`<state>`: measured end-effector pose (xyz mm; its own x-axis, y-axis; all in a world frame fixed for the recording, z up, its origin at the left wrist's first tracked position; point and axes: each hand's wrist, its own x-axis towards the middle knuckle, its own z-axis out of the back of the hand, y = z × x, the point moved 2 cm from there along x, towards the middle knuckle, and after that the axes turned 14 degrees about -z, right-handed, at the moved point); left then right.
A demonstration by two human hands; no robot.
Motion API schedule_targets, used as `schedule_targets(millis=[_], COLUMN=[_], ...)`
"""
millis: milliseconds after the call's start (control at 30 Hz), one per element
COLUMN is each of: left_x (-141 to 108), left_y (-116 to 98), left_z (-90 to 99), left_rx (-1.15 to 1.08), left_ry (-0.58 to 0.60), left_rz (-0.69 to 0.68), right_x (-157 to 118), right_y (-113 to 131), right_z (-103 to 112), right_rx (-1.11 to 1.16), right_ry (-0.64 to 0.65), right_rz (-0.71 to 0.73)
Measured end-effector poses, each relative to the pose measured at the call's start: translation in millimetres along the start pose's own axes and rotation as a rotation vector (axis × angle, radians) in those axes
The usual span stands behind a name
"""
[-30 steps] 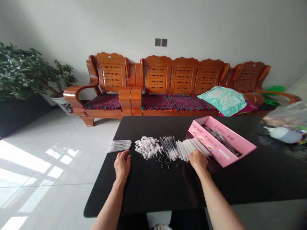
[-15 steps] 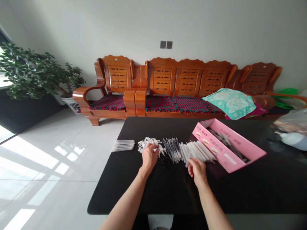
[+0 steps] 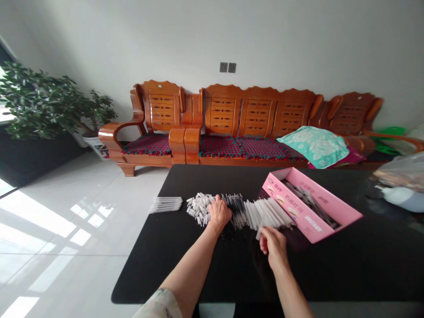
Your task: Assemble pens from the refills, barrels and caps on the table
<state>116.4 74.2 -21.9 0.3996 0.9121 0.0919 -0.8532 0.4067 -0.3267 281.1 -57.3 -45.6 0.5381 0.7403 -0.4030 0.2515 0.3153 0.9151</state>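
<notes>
Left hand (image 3: pixel 220 214) is palm down at the right edge of the white short pieces (image 3: pixel 198 207), fingers bent, reaching to the near-left side of the dark slim rods (image 3: pixel 234 206). Can't tell if it grips anything; the fingertips are hidden.

Right hand (image 3: pixel 274 247) is pinched shut on a pale tube (image 3: pixel 259 233), just off the near edge of the row of white tubes (image 3: pixel 270 212). Its other fingers are curled in.

Layout on the black table (image 3: pixel 149 265), left to right: a small set of pale sticks (image 3: pixel 166 204) lying side by side near the left edge, then the loose heap of white short pieces, then the dark slim rods with pale near ends, then the row of white tubes. Small black bits (image 3: pixel 228 233) sit on the near side, between heap and rods — partly behind the left hand and blurred.

Pink box (image 3: pixel 309 226) is right of the tubes, set at an angle, open on top, with dark and greyish strips (image 3: pixel 309 198) inside; too blurred to name. Far right: clear plastic bag (image 3: pixel 402 170) with a white rounded object (image 3: pixel 402 198) by it.

Past the table: wooden bench seating (image 3: pixel 258 110) along the wall, teal floral cushion (image 3: pixel 318 145) on it — potted plant (image 3: pixel 96 110) at far left.
</notes>
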Motion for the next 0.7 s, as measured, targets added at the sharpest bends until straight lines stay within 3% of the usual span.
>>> schedule_targets(millis=[167,333,533,700], left_x=[4.0,2.8,-9.7,-44.6], left_y=[-0.9,7.4,26.4,37.1], left_z=[-1.1,12.1,32.5,31.3], left_rx=[-0.058,-0.311,-0.630,-1.278], left_ry=[-0.070,-0.220,-0.275,-0.195], left_rz=[0.069,0.186,0.117,0.023], right_x=[-3.8,-6.5,-8.2,-10.1], right_y=[3.6,6.9,8.0,7.9], right_z=[-5.6,-9.4,-14.5,-23.7], right_rx=[0.056,0.044,0.037,0.178], right_ry=[0.042,0.137,0.272,0.365], right_rz=[-0.021,-0.052,-0.054,-0.146])
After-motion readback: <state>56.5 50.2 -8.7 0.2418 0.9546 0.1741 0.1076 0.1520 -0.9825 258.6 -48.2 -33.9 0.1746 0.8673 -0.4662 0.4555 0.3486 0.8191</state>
